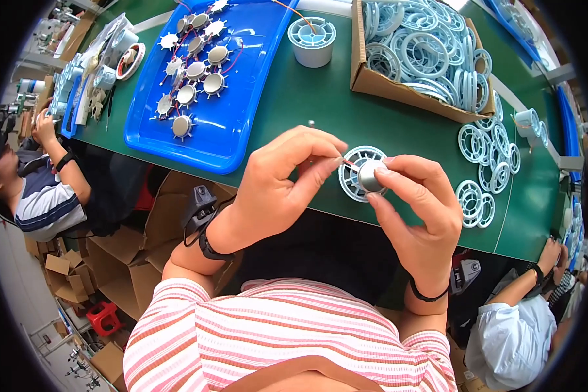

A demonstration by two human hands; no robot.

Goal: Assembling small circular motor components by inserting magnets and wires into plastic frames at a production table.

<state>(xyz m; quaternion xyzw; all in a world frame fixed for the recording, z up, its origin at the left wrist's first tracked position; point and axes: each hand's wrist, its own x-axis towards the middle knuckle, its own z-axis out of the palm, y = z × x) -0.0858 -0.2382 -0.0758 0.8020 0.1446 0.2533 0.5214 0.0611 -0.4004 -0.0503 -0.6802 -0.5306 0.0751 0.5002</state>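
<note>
My right hand (423,199) holds a small round silver metal part, like a motor can (372,175), between thumb and fingertips. A short red wire (350,164) runs from it toward my left hand (286,171), whose thumb and forefinger are pinched on the wire's end. Directly beneath the metal part, a pale blue spoked plastic ring (353,190) lies near the table's front edge. The metal part and my right fingers cover some of this ring. Whether the two touch I cannot tell. A tiny metal piece (311,123) sits just beyond my left hand.
A blue tray (232,151) at left holds several silver parts with wires (196,70). Behind stands a pale cup-shaped part (311,53). A carton (366,81) of rings is far right, with loose rings (472,144) beside it. Co-workers (49,189) sit left and right (516,326).
</note>
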